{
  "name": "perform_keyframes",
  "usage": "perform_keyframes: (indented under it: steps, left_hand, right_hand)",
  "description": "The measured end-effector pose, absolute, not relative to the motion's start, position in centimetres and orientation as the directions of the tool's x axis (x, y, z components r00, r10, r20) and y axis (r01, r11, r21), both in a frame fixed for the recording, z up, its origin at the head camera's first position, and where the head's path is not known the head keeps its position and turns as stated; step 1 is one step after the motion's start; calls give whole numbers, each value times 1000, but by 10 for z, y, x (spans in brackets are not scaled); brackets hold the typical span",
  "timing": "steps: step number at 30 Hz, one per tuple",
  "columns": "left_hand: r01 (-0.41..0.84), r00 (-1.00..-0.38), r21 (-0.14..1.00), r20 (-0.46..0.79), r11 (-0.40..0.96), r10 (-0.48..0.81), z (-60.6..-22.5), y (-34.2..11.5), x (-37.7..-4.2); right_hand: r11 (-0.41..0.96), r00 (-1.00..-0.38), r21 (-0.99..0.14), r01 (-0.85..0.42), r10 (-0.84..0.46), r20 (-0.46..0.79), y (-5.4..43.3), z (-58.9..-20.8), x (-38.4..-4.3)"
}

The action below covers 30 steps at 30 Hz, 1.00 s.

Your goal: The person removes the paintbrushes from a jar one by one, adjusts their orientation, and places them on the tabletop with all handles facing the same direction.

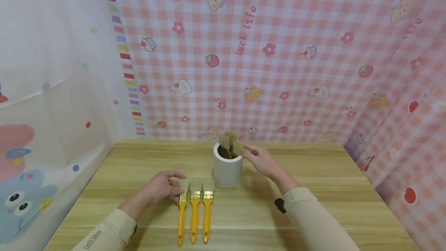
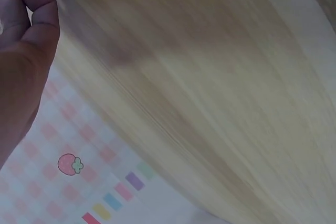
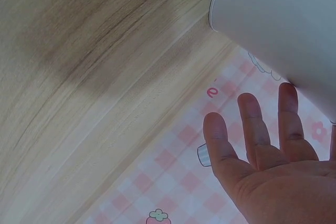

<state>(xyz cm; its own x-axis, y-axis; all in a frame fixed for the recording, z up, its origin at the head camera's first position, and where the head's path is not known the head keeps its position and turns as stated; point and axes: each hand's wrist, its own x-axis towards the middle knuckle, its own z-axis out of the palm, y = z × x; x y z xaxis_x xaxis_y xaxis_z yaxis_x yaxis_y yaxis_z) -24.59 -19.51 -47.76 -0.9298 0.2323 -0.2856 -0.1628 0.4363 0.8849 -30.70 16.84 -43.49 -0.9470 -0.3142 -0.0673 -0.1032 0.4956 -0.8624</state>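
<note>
Three paintbrushes with yellow handles lie side by side on the wooden table, bristles pointing away. My left hand point(image 1: 165, 187) is at the leftmost paintbrush point(image 1: 181, 220), index finger stretched over its bristle end and thumb at the metal band. Behind and right of the row stands a white cylindrical cup point(image 1: 227, 171), with several paintbrushes point(image 1: 226, 141) upright in it, bristles up. At the cup's right rim, my right hand point(image 1: 259, 160) pinches the bristles of the rightmost of them. The right wrist view shows three spread fingers point(image 3: 256, 124) beside the cup wall; the pinching fingertips are hidden there.
A middle paintbrush point(image 1: 195, 220) and a right paintbrush point(image 1: 207, 220) complete the row. The wooden table point(image 1: 139, 158) meets a pink checked cloth point(image 1: 195, 123) at its back edge. A pale printed cloth point(image 1: 69, 88) hangs at the left.
</note>
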Motion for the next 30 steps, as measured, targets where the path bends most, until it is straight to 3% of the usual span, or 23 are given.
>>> perform_keyframes:
  steps: [14,30]
  left_hand:
    - [-94,-973,791,-203,605,114,-484,-196,-249]
    - [-16,-984,707,-135,707,113,-487,-191,-245]
  right_hand:
    - [502,-947,-855,-129,-319,-44,167,-434,-307]
    - [514,-950,-848,-131,-309,-41,168,-435,-308]
